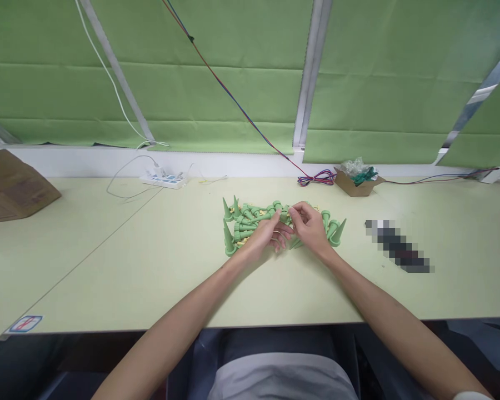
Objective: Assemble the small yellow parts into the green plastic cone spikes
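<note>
Both my hands meet over a pile of green plastic watering spikes (245, 227) in the middle of the table. My left hand (266, 236) has its thumb against a green watering spike (284, 215), its other fingers loosely curled below. My right hand (310, 225) pinches at the same piece with thumb and forefinger; the fingertips hide exactly what they grip. Small yellow parts lie among the spikes. A few cones stand point up at the edges, one at the left (228, 239) and one at the right (338, 233).
On the table (150, 266), a brown cardboard box (16, 186) sits far left and a power strip (164, 179) at the back. A small open box (354, 182) with plastic wrap stands behind right, beside coiled wires (316, 178). A pixelated dark object (400, 247) lies right.
</note>
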`<state>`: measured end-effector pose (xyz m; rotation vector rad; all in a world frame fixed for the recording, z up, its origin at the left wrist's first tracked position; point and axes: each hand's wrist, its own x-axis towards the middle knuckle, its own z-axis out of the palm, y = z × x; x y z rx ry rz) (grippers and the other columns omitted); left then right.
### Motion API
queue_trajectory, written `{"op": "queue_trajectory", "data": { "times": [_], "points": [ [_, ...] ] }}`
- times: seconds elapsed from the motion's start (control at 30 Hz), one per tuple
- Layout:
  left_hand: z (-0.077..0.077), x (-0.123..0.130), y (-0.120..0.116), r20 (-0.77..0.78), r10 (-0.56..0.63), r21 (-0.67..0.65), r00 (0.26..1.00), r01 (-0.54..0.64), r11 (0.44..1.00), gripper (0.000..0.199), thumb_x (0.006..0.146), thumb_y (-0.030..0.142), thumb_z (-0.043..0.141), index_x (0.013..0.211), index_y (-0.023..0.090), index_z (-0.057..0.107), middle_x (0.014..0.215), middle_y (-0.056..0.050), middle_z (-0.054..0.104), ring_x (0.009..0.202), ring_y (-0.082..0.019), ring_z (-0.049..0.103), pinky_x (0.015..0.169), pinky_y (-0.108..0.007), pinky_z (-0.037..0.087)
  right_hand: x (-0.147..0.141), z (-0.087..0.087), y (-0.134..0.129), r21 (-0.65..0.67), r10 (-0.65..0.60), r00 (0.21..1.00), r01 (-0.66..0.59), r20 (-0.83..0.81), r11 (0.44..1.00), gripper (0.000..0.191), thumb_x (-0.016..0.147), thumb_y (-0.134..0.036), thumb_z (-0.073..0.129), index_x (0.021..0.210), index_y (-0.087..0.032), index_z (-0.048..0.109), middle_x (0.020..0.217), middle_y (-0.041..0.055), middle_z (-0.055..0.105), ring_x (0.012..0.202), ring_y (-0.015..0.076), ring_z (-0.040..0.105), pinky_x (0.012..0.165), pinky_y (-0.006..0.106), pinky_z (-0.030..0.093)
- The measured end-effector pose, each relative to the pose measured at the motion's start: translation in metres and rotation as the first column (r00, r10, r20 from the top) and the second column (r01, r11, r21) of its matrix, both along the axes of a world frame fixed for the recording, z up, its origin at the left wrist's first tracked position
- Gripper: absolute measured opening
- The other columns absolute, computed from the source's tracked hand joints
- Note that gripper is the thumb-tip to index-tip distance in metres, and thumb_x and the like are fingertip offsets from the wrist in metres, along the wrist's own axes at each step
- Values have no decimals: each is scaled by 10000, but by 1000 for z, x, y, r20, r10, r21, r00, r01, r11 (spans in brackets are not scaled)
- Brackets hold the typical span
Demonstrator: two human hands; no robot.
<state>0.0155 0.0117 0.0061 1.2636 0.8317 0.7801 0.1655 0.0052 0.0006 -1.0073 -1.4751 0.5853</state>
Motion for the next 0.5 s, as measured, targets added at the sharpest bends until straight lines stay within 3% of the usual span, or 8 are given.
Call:
{"op": "queue_trajectory", "data": {
  "times": [0.3, 0.5],
  "points": [
    [-2, 1, -2, -50, 12, 106, 999, -6, 994, 602, 813, 714, 504, 787, 134, 661, 825, -115, 679, 535, -115, 579, 415, -233, 403, 1, 1, 1, -10, -12, 1000, 13, 21, 1000, 280, 899, -455, 537, 779, -202, 535, 663, -17, 518, 512, 110, 450, 483, 259, 366],
    [-1, 1, -9, -247, 92, 320, 965, -8, 947, 486, 789, 640, 600, 734, 157, 596, 551, -15, 583, 430, -99, 497, 447, -242, 377, 1, 1, 2, 5, -37, 998, 37, 45, 999, 270, 898, -423, 538, 754, -194, 535, 644, -12, 519, 549, 118, 450, 526, 264, 361]
  ]
}}
